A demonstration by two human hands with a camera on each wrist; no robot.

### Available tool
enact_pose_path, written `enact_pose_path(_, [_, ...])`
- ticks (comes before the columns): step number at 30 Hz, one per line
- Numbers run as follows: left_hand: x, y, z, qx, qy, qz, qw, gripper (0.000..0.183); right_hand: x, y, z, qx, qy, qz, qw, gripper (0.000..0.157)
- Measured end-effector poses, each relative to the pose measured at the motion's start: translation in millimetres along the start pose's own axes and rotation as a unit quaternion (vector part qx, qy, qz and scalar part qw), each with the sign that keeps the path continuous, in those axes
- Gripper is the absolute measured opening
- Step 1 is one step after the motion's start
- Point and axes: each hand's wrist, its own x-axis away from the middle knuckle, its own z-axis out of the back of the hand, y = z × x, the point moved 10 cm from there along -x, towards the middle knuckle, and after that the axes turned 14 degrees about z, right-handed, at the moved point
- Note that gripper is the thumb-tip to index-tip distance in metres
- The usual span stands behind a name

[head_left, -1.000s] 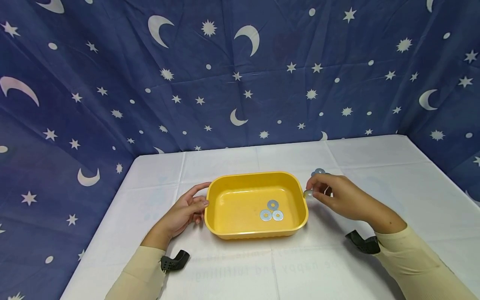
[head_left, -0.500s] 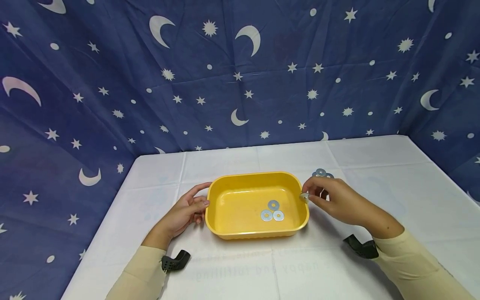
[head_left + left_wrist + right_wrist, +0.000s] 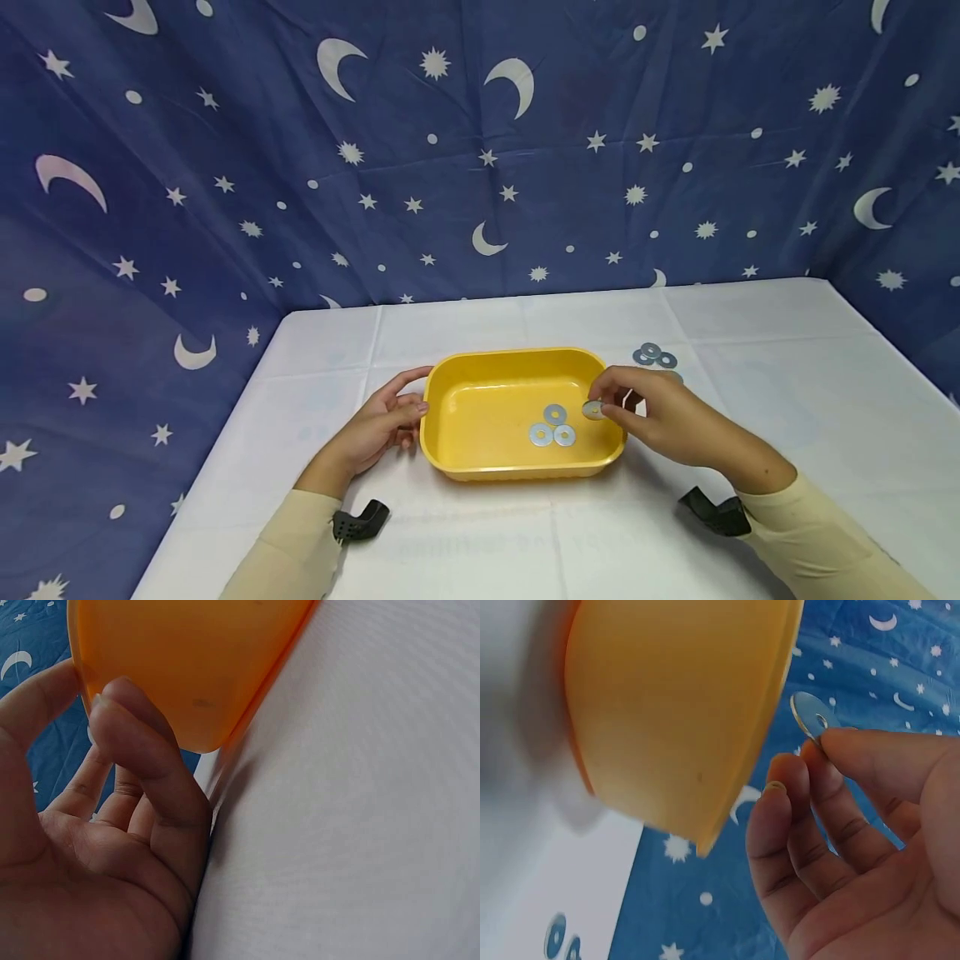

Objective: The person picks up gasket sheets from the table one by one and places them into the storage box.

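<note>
My right hand (image 3: pixel 663 417) pinches a flat metal washer (image 3: pixel 592 410) between thumb and fingers, just inside the right rim of a yellow plastic tray (image 3: pixel 480 417). The right wrist view shows this washer (image 3: pixel 810 712) tilted, above the tray's rim (image 3: pixel 769 735). Three washers (image 3: pixel 555 414) lie close together on the tray floor, toward its right side. At the tray's left end, my left hand (image 3: pixel 372 433) holds the rim, thumb on the edge and index finger at the far corner. In the left wrist view, the other fingers (image 3: pixel 165 772) are curled near the outer wall.
Several more washers (image 3: pixel 651 352) lie in an overlapping group on the white tablecloth (image 3: pixel 750 375), behind the right hand, which partly hides one. A dark blue curtain (image 3: pixel 450 183) with moons and stars surrounds the back and left of the table.
The right hand has moved left, carrying its washer from outside the tray's right rim to inside it. More of the loose washers show behind it. The left hand keeps its place on the tray.
</note>
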Motion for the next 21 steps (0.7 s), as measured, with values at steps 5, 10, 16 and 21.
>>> enact_pose_path(5, [-0.7,-0.1,1.2,0.001,0.003,-0.001,1.0,0.063,-9,-2,-10.3,-0.018,-0.01,0.002,1.0,0.023])
enact_pose_path(10, [-0.5,0.1,2.7,-0.001,0.004,0.001,1.0,0.063,-17,2,-22.9,-0.033,-0.033,-0.009,0.999,0.02])
enact_pose_path(16, [-0.5,-0.5,2.3,0.001,0.001,0.002,1.0,0.062,-26,2,-36.3,-0.031,-0.058,0.001,0.998,0.019])
enact_pose_path(21, [-1.1,-0.2,0.2,0.001,-0.001,0.002,1.0,0.062,-31,3,-49.8,-0.043,-0.084,-0.006,0.996,0.019])
